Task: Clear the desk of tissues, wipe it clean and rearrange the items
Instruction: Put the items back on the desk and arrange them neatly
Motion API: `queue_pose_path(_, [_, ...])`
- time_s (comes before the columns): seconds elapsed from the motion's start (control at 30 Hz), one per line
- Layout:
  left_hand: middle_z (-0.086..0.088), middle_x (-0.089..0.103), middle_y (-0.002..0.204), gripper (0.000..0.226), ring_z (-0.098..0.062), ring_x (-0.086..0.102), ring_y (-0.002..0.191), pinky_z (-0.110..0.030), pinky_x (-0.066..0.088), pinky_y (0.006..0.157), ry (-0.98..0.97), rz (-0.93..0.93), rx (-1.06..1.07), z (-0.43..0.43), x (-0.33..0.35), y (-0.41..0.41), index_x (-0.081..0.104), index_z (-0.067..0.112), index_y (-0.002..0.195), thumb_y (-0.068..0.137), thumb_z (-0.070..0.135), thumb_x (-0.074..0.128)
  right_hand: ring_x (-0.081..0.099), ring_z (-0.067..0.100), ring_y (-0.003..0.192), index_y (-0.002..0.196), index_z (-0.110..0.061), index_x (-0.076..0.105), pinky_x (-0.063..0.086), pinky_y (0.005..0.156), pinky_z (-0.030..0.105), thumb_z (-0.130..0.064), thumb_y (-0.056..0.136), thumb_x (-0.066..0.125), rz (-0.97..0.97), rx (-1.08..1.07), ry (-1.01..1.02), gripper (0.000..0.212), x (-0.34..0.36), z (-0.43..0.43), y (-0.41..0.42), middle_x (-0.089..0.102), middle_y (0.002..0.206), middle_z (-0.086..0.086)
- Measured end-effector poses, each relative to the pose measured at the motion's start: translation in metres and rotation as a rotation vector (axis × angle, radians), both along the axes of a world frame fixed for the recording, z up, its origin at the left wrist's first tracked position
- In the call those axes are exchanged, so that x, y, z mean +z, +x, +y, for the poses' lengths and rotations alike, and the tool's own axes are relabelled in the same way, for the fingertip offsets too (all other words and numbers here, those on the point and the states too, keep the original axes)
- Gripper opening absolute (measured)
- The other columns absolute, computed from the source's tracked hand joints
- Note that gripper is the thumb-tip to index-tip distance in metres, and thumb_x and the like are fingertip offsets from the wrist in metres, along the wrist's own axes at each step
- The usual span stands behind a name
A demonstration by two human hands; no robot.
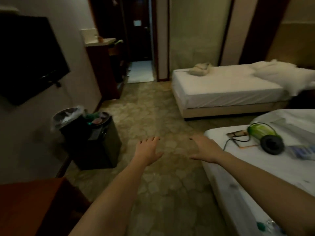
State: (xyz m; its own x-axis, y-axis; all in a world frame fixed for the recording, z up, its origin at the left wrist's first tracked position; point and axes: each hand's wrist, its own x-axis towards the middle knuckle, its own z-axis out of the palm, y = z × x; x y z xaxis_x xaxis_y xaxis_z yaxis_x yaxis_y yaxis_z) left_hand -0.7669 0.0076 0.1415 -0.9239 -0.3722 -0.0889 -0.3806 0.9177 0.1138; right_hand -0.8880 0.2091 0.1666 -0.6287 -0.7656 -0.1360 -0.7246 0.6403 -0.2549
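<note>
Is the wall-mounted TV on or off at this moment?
Off, as far as visible: the TV screen is uniformly black, with no picture or glow.

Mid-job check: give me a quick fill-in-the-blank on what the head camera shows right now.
1. The left hand and right hand are both ___, holding nothing.
2. The headphones lie on the near ___.
3. The television is mounted on the ___.
Missing words: open; bed; wall.
</note>
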Motion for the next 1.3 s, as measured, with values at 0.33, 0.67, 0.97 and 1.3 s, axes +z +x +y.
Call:
queue_pose_path(0.33, [-0.002,0.035,0.153,0.069,-0.025,0.038,0.136,-0.044,0.028,0.111,0.081,-0.039,-0.377,0.037,-0.01,-0.249,0.026,0.025,0.149,0.092,0.055,0.051,0.04,0.024,0.128,0.146,-0.02,0.029,0.038,0.103,0.038,-0.055,0.08,0.065,0.015,-0.416,0.048,0.083,-0.014,0.074,-0.156,0.037,0.144,0.005])
queue_pose_path(0.67, [-0.002,0.041,0.146,0.063,-0.025,0.045,0.129,-0.041,0.035,0.106,0.058,-0.085,-0.596,0.1,-0.056,-0.447,0.031,0.025,0.145,0.092,0.053,0.052,0.039,0.027,0.128,0.147,-0.018,0.025,0.039,0.098,0.036,-0.05,0.084,0.065,-0.109,-0.688,0.118,0.082,-0.074,0.149,-0.306,0.033,0.145,0.007])
queue_pose_path(0.97, [0.001,0.046,0.139,0.061,-0.022,0.048,0.124,-0.037,0.037,0.1,0.06,-0.104,-0.666,0.156,-0.108,-0.608,0.031,0.025,0.143,0.093,0.055,0.047,0.04,0.027,0.127,0.145,-0.016,0.026,0.041,0.098,0.034,-0.051,0.084,0.064,-0.209,-0.804,0.122,0.081,-0.127,0.207,-0.454,0.034,0.144,0.008])
queue_pose_path(1.3, [-0.001,0.05,0.134,0.065,-0.025,0.052,0.117,-0.037,0.04,0.096,0.016,-0.162,-0.752,0.153,-0.233,-0.711,0.037,0.021,0.144,0.09,0.054,0.053,0.045,0.027,0.119,0.144,-0.014,0.028,0.044,0.092,0.035,-0.053,0.085,0.061,-0.308,-0.823,0.181,0.078,-0.24,0.211,-0.54,0.04,0.137,0.008])
